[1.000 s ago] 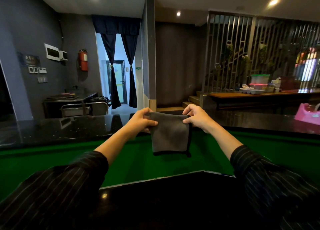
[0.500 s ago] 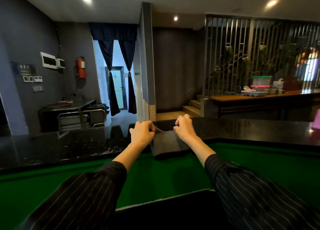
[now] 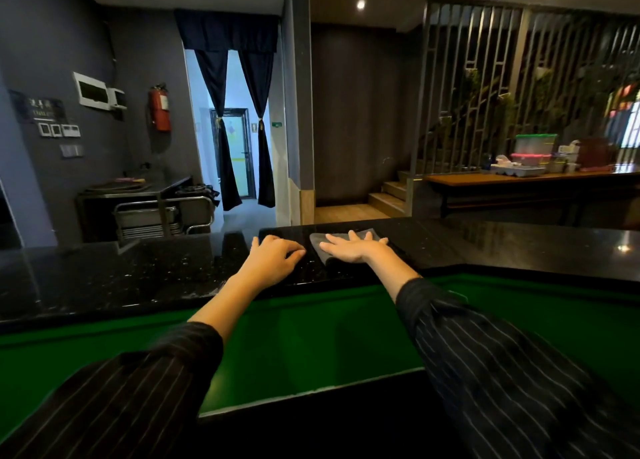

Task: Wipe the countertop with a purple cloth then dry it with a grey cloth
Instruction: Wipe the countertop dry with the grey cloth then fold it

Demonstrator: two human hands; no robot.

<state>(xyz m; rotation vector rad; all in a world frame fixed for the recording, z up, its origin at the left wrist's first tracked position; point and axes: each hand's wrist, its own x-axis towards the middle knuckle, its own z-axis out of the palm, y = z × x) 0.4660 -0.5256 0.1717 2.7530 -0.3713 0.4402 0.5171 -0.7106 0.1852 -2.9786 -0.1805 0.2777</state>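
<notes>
A folded grey cloth (image 3: 320, 244) lies flat on the glossy black countertop (image 3: 138, 275), near its far edge. My right hand (image 3: 353, 249) presses down on the cloth with the palm flat and the fingers spread. My left hand (image 3: 273, 259) rests on the bare counter just left of the cloth, fingers loosely curled, holding nothing. No purple cloth is in view.
A green surface (image 3: 311, 337) drops below the counter's near edge. The counter runs left and right, bending at the right. Beyond it stand a steel trolley (image 3: 162, 216), a pillar (image 3: 299, 112) and a wooden table with plastic containers (image 3: 535, 154).
Both hands held the grey cloth up in the air, then lowered it onto the counter. The left hand let go and the right hand flattened on top of it.
</notes>
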